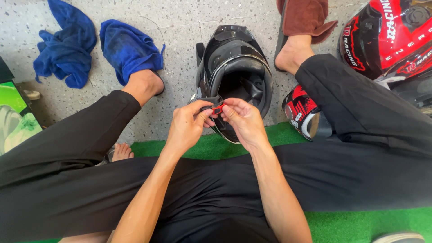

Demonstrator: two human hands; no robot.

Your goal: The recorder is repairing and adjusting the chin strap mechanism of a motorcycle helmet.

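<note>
Both hands met over the black helmet (236, 74), which stood open side up on the speckled floor (180, 18) between the person's feet, just beyond the edge of the green mat (360, 225). The left hand (186, 126) pinched a black strap (210, 100) between thumb and forefinger. The right hand (243, 119) closed its fingertips on a small red buckle (218, 109) at the strap's end. Neither hand was open; each held its part in a narrow pinch.

Judged from this, the work at the buckle called for a steady strap: the left hand should keep it taut and flat while the right worked the red piece squarely, without twisting.

Both forearms ran forward from the lap and converged, wrists slightly bent inward, palms facing each other. The person sat with black trousers (360, 148) spread to either side.

A second helmet (391, 36), red and black, lay at the right. Two blue cloths (67, 45) lay at the upper left.
</note>
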